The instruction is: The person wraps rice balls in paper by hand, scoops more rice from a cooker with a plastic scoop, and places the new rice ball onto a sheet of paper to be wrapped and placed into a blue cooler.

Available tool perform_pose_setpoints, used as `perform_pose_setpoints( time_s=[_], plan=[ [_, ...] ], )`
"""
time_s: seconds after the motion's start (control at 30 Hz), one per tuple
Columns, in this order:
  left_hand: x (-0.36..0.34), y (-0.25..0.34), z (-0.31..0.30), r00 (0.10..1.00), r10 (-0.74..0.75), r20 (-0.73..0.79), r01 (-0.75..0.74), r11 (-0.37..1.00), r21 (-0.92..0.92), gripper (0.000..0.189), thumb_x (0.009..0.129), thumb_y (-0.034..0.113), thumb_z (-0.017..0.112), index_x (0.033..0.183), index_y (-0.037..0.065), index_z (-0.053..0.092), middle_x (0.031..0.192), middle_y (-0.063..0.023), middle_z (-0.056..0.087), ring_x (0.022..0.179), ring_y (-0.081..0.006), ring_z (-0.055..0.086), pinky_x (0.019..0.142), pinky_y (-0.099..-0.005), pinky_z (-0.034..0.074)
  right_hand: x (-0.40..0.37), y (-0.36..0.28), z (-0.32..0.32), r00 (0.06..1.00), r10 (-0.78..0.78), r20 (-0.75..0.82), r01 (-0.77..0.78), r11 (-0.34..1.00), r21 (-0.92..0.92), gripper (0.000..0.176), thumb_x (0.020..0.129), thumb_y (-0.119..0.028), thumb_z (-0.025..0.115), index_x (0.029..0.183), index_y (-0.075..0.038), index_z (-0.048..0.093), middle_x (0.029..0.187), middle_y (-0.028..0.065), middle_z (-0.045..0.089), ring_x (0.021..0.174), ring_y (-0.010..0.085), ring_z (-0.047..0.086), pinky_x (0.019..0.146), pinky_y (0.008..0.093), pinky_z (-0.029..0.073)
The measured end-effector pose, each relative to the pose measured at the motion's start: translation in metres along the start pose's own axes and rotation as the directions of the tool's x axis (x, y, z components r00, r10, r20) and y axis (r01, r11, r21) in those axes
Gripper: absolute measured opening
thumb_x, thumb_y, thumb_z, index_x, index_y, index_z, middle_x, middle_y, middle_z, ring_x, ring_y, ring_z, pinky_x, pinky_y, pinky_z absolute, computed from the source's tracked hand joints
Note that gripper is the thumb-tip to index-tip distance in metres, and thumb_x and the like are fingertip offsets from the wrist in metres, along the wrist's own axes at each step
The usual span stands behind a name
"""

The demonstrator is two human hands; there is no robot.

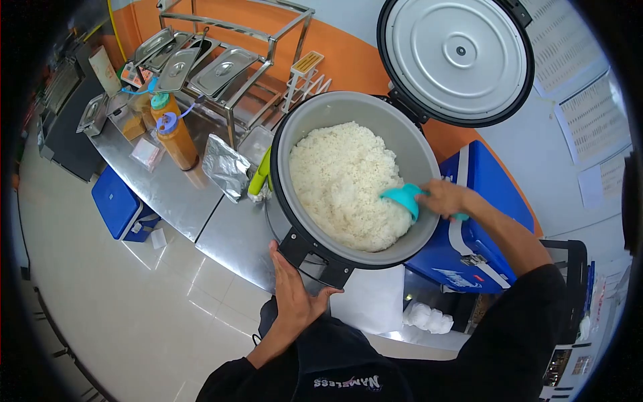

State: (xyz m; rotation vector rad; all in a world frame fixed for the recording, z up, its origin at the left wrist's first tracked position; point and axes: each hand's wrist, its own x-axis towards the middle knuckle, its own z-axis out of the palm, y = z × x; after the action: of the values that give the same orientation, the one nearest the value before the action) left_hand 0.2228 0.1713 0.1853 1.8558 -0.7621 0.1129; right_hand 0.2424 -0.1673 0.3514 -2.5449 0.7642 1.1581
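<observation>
White cooked rice (348,181) fills much of the grey inner pot of a large rice cooker (422,157), heaped up the far side. My right hand (445,199) is closed round the handle of a turquoise rice scoop (404,199), and the scoop's bowl presses into the rice at the right wall. At the cooker's front, my left hand (298,295) holds the black handle (315,260), thumb on one side and fingers on the other. The round cooker lid (462,57) stands open at the back right.
A blue cooler box (462,248) stands right of the cooker. To the left on the steel counter (231,244) are crumpled foil (226,167), a green handle (260,173) and sauce bottles (177,141). Behind them, a metal rack (268,50) holds lidded steel pans (224,70).
</observation>
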Motion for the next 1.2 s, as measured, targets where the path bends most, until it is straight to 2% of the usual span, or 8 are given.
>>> perform_pose_setpoints(
  time_s=[0.27, 0.57, 0.67, 0.73, 0.93, 1.03, 1.17, 1.2],
  plan=[
    [-0.002, 0.001, 0.004, 0.999, -0.040, -0.003, 0.040, 0.998, -0.043, 0.135, 0.063, 0.030, 0.088, 0.145, -0.007, -0.013, 0.144, -0.0460, 0.002, 0.134, -0.0615, 0.015, 0.110, -0.0587, 0.022, -0.043, -0.051, 0.028, 0.995, -0.087, 0.055, 0.062, 0.932, 0.357, 0.041, 0.100, -0.031, 0.044, 0.108, 0.008, 0.053, 0.056, 0.0074, 0.048, 0.040, 0.0172, 0.048, 0.038, 0.0310, 0.043],
    [-0.002, -0.001, 0.006, 0.999, -0.049, -0.009, 0.049, 0.996, -0.075, 0.135, 0.063, 0.031, 0.087, 0.146, -0.007, -0.012, 0.143, -0.0467, 0.005, 0.133, -0.0618, 0.017, 0.108, -0.0612, 0.023, -0.036, -0.094, 0.045, 0.952, -0.301, 0.047, 0.238, 0.831, 0.503, 0.051, 0.101, -0.033, 0.045, 0.133, 0.006, 0.044, 0.054, 0.0042, 0.044, 0.040, 0.0133, 0.045, 0.036, 0.0300, 0.039],
    [0.001, -0.002, 0.003, 1.000, -0.016, -0.019, 0.015, 0.999, -0.035, 0.135, 0.063, 0.033, 0.087, 0.146, -0.007, -0.012, 0.142, -0.0475, 0.007, 0.132, -0.0625, 0.020, 0.107, -0.0619, 0.024, -0.032, -0.077, 0.038, 0.946, -0.270, 0.179, 0.102, 0.773, 0.626, 0.048, 0.101, -0.036, 0.046, 0.130, 0.001, 0.050, 0.056, 0.0002, 0.040, 0.042, 0.0104, 0.040, 0.036, 0.0275, 0.036],
    [0.003, 0.003, 0.000, 0.999, -0.040, 0.004, 0.040, 0.998, 0.046, 0.141, 0.055, 0.019, 0.090, 0.145, -0.006, -0.015, 0.145, -0.0398, 0.009, 0.130, -0.0532, 0.032, 0.108, -0.0514, 0.030, -0.029, -0.066, 0.030, 0.918, -0.211, 0.336, -0.027, 0.811, 0.584, 0.046, 0.101, -0.040, 0.046, 0.139, -0.014, 0.048, 0.059, -0.0042, 0.033, 0.045, 0.0068, 0.032, 0.038, 0.0247, 0.034],
    [0.002, 0.001, 0.000, 0.997, -0.077, 0.026, 0.077, 0.997, 0.001, 0.140, 0.055, 0.017, 0.090, 0.145, -0.007, -0.014, 0.146, -0.0379, 0.013, 0.124, -0.0495, 0.042, 0.103, -0.0477, 0.038, -0.011, -0.049, -0.003, 0.862, -0.214, 0.460, -0.064, 0.854, 0.517, 0.044, 0.100, -0.039, 0.048, 0.136, -0.015, 0.051, 0.058, -0.0029, 0.039, 0.041, 0.0062, 0.037, 0.034, 0.0237, 0.033],
    [-0.003, -0.002, 0.005, 0.989, -0.144, 0.034, 0.147, 0.984, -0.096, 0.139, 0.059, 0.031, 0.089, 0.147, -0.003, -0.013, 0.142, -0.0480, 0.007, 0.130, -0.0626, 0.023, 0.106, -0.0606, 0.028, -0.007, -0.054, -0.001, 0.974, -0.224, 0.034, 0.195, 0.903, 0.382, 0.045, 0.100, -0.037, 0.046, 0.136, -0.009, 0.049, 0.056, 0.0021, 0.045, 0.040, 0.0118, 0.046, 0.038, 0.0298, 0.044],
    [-0.001, -0.004, 0.006, 0.999, -0.038, -0.005, 0.037, 0.997, -0.063, 0.140, 0.059, 0.030, 0.089, 0.148, -0.001, -0.013, 0.142, -0.0484, 0.006, 0.131, -0.0624, 0.022, 0.105, -0.0607, 0.028, 0.010, -0.055, 0.049, 0.963, -0.239, -0.126, 0.265, 0.927, 0.264, 0.048, 0.101, -0.036, 0.044, 0.142, -0.009, 0.042, 0.056, 0.0043, 0.045, 0.040, 0.0133, 0.046, 0.041, 0.0308, 0.046],
    [-0.001, -0.003, 0.006, 0.999, -0.037, -0.009, 0.036, 0.997, -0.063, 0.139, 0.060, 0.030, 0.089, 0.148, 0.000, -0.014, 0.142, -0.0486, 0.006, 0.131, -0.0623, 0.022, 0.105, -0.0608, 0.028, 0.013, -0.057, 0.066, 0.884, -0.419, -0.207, 0.456, 0.870, 0.189, 0.050, 0.101, -0.036, 0.043, 0.144, -0.011, 0.039, 0.056, 0.0050, 0.045, 0.041, 0.0129, 0.047, 0.042, 0.0306, 0.046]
  ],
)
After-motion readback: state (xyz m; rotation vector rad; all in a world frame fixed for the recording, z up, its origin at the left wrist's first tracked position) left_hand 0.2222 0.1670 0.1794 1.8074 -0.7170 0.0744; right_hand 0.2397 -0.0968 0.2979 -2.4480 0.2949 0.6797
